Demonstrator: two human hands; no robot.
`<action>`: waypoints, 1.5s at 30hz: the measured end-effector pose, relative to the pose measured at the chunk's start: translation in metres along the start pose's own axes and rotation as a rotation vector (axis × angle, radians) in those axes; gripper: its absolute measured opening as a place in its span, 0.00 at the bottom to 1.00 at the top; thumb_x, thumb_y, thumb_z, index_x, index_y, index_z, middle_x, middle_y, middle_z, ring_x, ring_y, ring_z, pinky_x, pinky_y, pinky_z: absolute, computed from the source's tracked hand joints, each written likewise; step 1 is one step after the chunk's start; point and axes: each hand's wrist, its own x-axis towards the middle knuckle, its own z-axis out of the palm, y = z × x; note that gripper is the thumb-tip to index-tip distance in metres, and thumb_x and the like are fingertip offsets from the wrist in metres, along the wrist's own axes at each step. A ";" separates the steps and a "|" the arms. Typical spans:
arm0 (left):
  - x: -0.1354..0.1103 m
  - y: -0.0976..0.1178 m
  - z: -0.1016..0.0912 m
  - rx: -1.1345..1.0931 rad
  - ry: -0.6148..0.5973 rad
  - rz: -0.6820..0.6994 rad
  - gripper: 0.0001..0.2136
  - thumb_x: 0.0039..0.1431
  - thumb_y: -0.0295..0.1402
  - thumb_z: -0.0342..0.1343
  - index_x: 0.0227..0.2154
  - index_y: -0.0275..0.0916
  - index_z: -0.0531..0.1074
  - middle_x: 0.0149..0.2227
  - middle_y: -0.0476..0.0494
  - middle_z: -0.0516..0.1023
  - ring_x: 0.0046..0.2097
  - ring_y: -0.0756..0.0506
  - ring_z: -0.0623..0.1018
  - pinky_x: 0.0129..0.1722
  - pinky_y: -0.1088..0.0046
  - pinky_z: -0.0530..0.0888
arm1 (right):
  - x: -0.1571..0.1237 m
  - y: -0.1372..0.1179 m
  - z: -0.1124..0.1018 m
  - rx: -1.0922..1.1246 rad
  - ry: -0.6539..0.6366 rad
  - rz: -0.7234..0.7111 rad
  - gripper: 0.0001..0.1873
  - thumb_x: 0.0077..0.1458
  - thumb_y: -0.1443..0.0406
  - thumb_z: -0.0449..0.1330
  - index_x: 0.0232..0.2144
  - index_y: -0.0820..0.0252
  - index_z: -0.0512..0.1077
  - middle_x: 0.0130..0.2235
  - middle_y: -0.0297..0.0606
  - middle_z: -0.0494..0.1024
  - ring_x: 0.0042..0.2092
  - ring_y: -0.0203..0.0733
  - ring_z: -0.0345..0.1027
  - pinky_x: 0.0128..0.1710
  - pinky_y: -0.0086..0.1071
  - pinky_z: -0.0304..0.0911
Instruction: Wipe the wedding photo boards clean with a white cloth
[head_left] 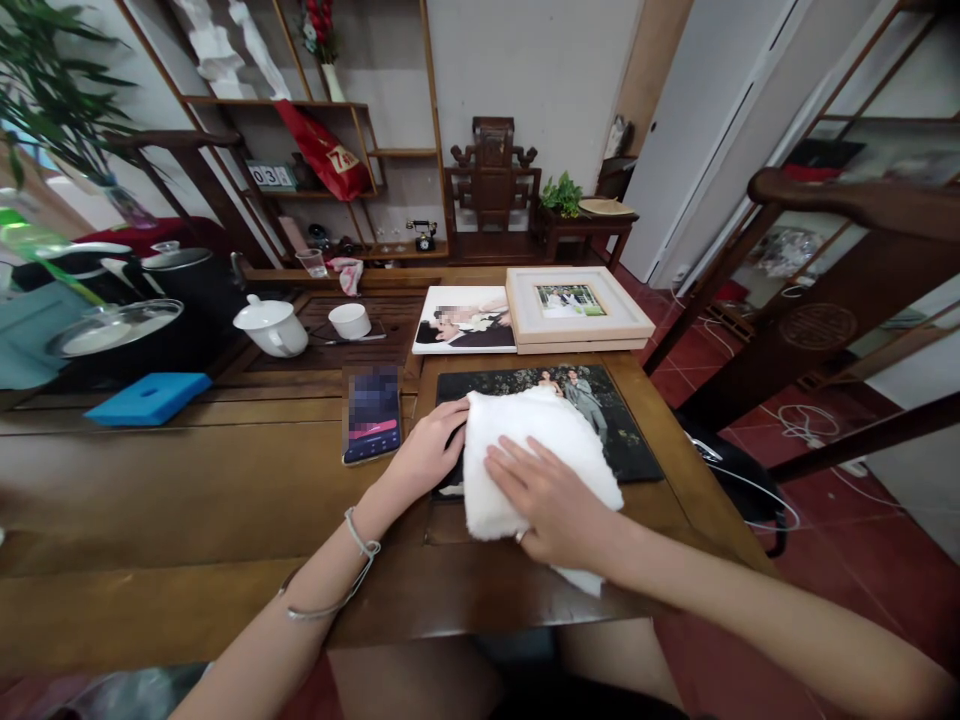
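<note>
A white towel (499,490), folded and fluffy, lies over a dark photo panel (634,445) showing two people among plants. My right hand (559,500) presses on the towel with long, nearly flat fingers, its thumb tucked at the towel's near edge, gripping the cloth there. At the panel's left side rests my left hand (431,445), fingers stretched out and a little apart, the tips touching the towel's left edge. The towel covers the panel's middle and part of its near edge. Left of that hand lies a phone (373,415) with its screen lit.
Behind the panel are a white photo board (465,335) and a pale framed picture (637,318). Leftward stand a white cup (349,321), a lidded teapot (271,328), a blue block (150,399) and a dark pot (127,345). A wooden chair (817,310) stands right.
</note>
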 end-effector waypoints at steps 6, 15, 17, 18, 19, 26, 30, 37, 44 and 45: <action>-0.001 -0.002 0.005 0.010 0.026 -0.004 0.16 0.65 0.28 0.45 0.50 0.35 0.73 0.55 0.36 0.74 0.59 0.40 0.72 0.60 0.53 0.68 | 0.020 0.072 -0.020 0.161 0.126 0.258 0.32 0.49 0.73 0.52 0.59 0.72 0.64 0.61 0.53 0.66 0.62 0.52 0.59 0.61 0.46 0.52; 0.000 0.001 0.000 0.047 0.008 -0.007 0.14 0.64 0.28 0.46 0.45 0.36 0.76 0.48 0.35 0.77 0.52 0.38 0.76 0.53 0.55 0.73 | 0.128 0.073 -0.021 0.327 0.116 0.101 0.13 0.61 0.65 0.53 0.42 0.63 0.76 0.47 0.45 0.79 0.47 0.46 0.72 0.46 0.32 0.62; 0.000 0.001 0.000 0.045 0.003 -0.006 0.14 0.64 0.28 0.46 0.45 0.37 0.76 0.49 0.36 0.77 0.52 0.39 0.76 0.54 0.55 0.73 | 0.127 0.076 -0.018 0.347 0.109 0.052 0.14 0.61 0.66 0.53 0.45 0.62 0.75 0.49 0.43 0.79 0.49 0.44 0.71 0.49 0.32 0.61; 0.000 0.001 0.000 0.039 0.004 -0.004 0.14 0.64 0.28 0.46 0.46 0.36 0.75 0.49 0.36 0.77 0.53 0.39 0.76 0.55 0.55 0.72 | 0.120 0.080 -0.017 0.353 0.108 0.040 0.15 0.61 0.66 0.53 0.47 0.62 0.74 0.50 0.43 0.78 0.51 0.44 0.69 0.51 0.34 0.60; 0.000 0.001 0.000 0.031 0.008 -0.001 0.14 0.65 0.28 0.46 0.47 0.36 0.75 0.50 0.36 0.77 0.53 0.39 0.75 0.56 0.55 0.72 | 0.109 0.085 -0.017 0.357 0.108 0.038 0.17 0.61 0.66 0.52 0.50 0.62 0.72 0.53 0.44 0.76 0.54 0.45 0.67 0.53 0.36 0.59; -0.001 0.000 0.001 -0.008 0.017 0.002 0.16 0.65 0.30 0.46 0.50 0.35 0.74 0.55 0.35 0.74 0.59 0.40 0.71 0.61 0.53 0.67 | -0.009 0.151 -0.016 0.247 0.122 0.109 0.34 0.53 0.72 0.49 0.63 0.59 0.59 0.64 0.40 0.62 0.66 0.46 0.50 0.64 0.50 0.45; 0.000 0.000 0.001 -0.010 0.024 0.003 0.16 0.65 0.30 0.46 0.50 0.34 0.74 0.55 0.35 0.74 0.59 0.40 0.71 0.61 0.54 0.67 | -0.054 0.152 -0.016 0.136 0.167 0.184 0.42 0.42 0.76 0.48 0.64 0.61 0.58 0.64 0.41 0.61 0.66 0.43 0.50 0.66 0.50 0.42; 0.000 -0.001 0.003 -0.009 0.028 -0.002 0.16 0.66 0.30 0.46 0.51 0.34 0.73 0.55 0.35 0.74 0.59 0.39 0.72 0.60 0.53 0.68 | -0.078 0.054 -0.033 0.229 -0.061 0.012 0.47 0.35 0.77 0.49 0.62 0.58 0.61 0.64 0.37 0.61 0.66 0.43 0.50 0.67 0.49 0.41; 0.000 -0.002 0.001 -0.024 0.020 -0.009 0.16 0.66 0.31 0.46 0.50 0.35 0.74 0.55 0.36 0.74 0.59 0.39 0.72 0.61 0.54 0.67 | -0.035 0.103 -0.022 0.256 0.009 0.023 0.47 0.38 0.76 0.50 0.64 0.55 0.57 0.66 0.37 0.57 0.68 0.42 0.45 0.66 0.51 0.38; 0.000 -0.002 0.001 -0.030 0.023 -0.010 0.16 0.66 0.31 0.46 0.50 0.35 0.74 0.55 0.36 0.75 0.59 0.40 0.72 0.61 0.54 0.67 | -0.029 0.119 -0.018 0.203 0.048 0.085 0.45 0.40 0.75 0.51 0.64 0.57 0.57 0.67 0.40 0.55 0.68 0.44 0.42 0.66 0.52 0.38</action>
